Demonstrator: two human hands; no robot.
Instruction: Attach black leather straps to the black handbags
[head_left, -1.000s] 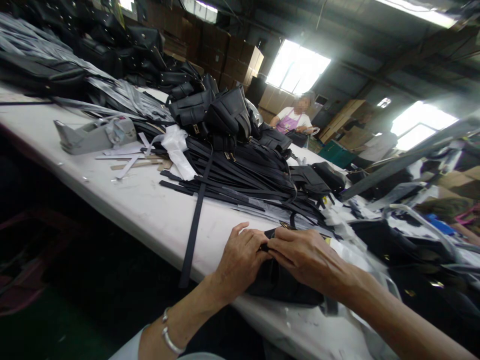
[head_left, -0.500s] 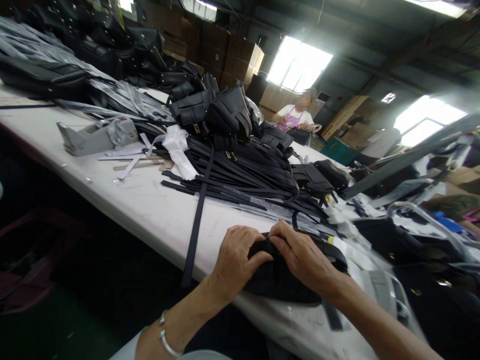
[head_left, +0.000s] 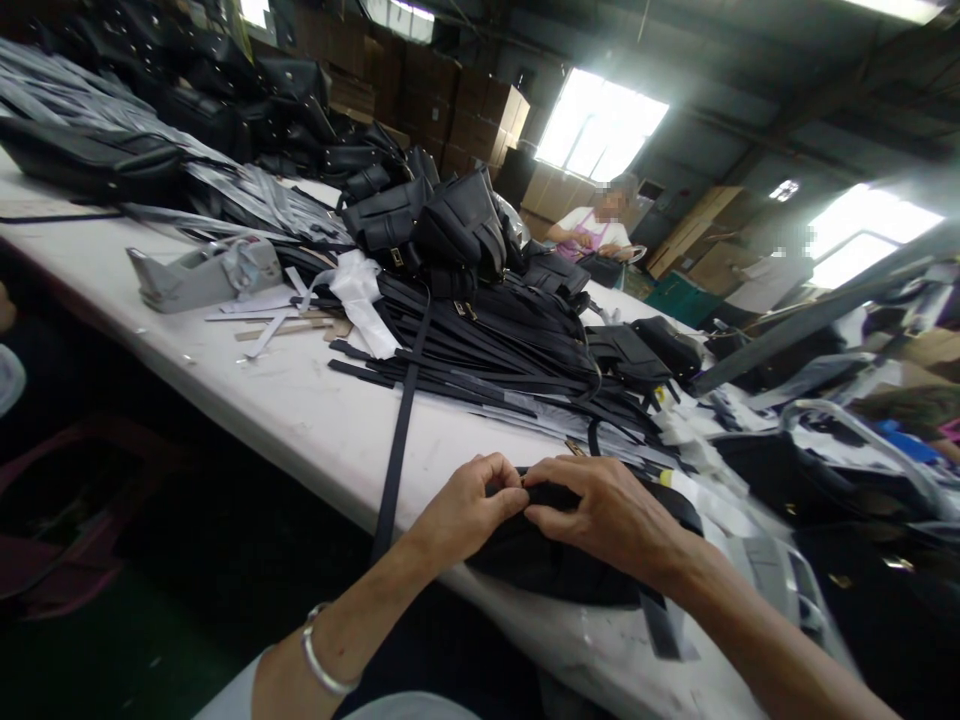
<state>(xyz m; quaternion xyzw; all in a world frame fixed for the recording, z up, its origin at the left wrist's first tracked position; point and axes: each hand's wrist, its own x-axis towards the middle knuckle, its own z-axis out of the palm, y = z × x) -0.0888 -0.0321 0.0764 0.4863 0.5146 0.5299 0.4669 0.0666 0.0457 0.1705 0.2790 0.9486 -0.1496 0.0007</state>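
At the far left of the white table (head_left: 300, 400) lies a grey tape dispenser (head_left: 202, 275), with white paper strips (head_left: 262, 325) scattered just beside it. No print on either can be read. Next comes a heap of black straps (head_left: 495, 350); one strap (head_left: 397, 440) runs out of it and hangs over the near edge. Stacked bags (head_left: 450, 225) sit on the back of the heap.

At the near edge, the left hand (head_left: 469, 510), with a silver bracelet (head_left: 322, 670) on its wrist, curls its fingers together and pinches the top rim of a black bag (head_left: 555, 565). The bag lies flat on the table, partly over the edge, beneath both hands. The right hand (head_left: 604, 510) nips the same rim, its fingertips closed and touching those of the left. Just right of it a small yellow tag (head_left: 664, 478) shows, too small to read.

Well behind, a person (head_left: 592, 225) in a white top works at the far end.
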